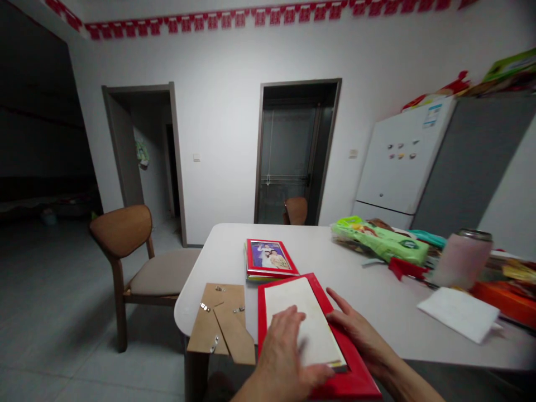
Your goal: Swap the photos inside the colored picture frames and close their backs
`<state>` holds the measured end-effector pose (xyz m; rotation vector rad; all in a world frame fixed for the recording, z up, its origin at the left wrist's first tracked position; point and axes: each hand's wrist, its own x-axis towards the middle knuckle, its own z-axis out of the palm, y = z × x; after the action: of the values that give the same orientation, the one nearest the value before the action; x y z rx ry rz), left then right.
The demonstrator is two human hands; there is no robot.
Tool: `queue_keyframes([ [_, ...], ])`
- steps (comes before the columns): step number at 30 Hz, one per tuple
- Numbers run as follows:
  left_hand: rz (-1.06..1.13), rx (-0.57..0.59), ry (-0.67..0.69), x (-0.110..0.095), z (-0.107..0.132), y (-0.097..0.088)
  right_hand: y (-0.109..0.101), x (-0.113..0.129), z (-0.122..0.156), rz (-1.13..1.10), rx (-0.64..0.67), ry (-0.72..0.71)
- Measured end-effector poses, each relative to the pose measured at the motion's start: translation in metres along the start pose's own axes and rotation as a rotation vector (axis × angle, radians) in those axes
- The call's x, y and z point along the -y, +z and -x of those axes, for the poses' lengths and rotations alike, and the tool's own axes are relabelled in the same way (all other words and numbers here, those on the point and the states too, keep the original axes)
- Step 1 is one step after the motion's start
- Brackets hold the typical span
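A red picture frame (293, 282) lies face down near the table's front edge, with a pale sheet (299, 310) set into its back. My left hand (287, 349) rests flat on that sheet, fingers stretched forward. My right hand (355, 329) lies open along the frame's right border, fingers spread. Left of the frame lies a brown cardboard frame backing (221, 326) with metal clips and a stand flap. Behind it sits a small stack of frames (270, 258), the top one red with a photo of people.
White table (368, 290) with green snack packets (381, 237), a pink jar (463, 259), a white napkin (458, 312) and clutter on the right. Wooden chair (134, 251) stands left of the table. A refrigerator (402, 162) and two doorways lie beyond.
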<state>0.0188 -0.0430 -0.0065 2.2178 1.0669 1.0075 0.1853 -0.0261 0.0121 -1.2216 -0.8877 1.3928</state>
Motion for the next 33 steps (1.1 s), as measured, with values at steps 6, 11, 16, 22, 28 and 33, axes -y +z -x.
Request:
queue_keyframes([
  [6,-0.070,-0.057,0.191,-0.028,-0.011,0.000,0.000,0.003,-0.006,0.195,-0.040,-0.136],
  [11,-0.009,-0.389,-0.035,-0.002,-0.006,-0.038,-0.023,-0.009,-0.031,0.526,-0.211,-0.166],
  [16,0.119,-0.480,-0.309,0.049,0.018,-0.057,-0.048,-0.026,-0.053,0.898,-0.275,-0.219],
  [22,0.109,-0.353,-0.400,0.083,0.039,-0.048,-0.052,-0.033,-0.059,1.230,-0.357,-0.279],
  [28,-0.194,-0.182,-0.422,0.078,0.038,-0.053,-0.049,-0.039,-0.059,1.364,-0.364,-0.274],
  [33,-0.372,-0.136,-0.400,0.066,0.040,-0.058,-0.048,-0.037,-0.057,1.400,-0.388,-0.363],
])
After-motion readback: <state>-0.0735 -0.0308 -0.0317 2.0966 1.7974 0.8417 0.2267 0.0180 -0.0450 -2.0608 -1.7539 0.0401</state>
